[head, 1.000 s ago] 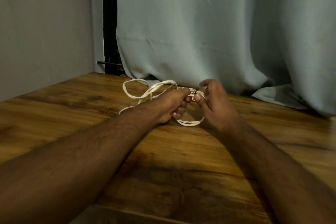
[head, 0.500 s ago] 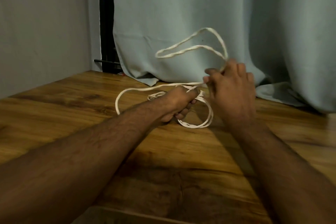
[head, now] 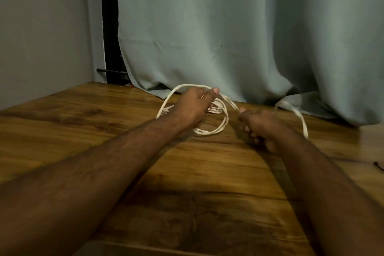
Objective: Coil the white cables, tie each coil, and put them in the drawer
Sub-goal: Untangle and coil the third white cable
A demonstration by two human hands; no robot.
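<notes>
The step in hand looks like coiling. In the middle of the frame, the left hand (head: 193, 108) has its fingers curled round a bunch of loops of the white cable (head: 220, 129), thumb up at the top. The loops hang from it and touch the wooden table (head: 104, 127) just below. To the right of centre, the right hand (head: 257, 129) has its fingers curled and grips a stretch of the same cable. A taut length runs from it up to the left hand, and the loose tail arcs off toward the right, in front of the curtain (head: 228, 37).

By my reading, the coil is only partly made. The next move calls for bringing the right hand's length round to the left hand as a fresh loop of about the same size, while the left keeps the bunch from slipping open. The tie comes once the tail is short.

Counted: one white cable in sight, two hands, one table, one curtain. A small dark scrap (head: 378, 165) lies at the right edge; what it is I cannot tell. No drawer shows.
</notes>
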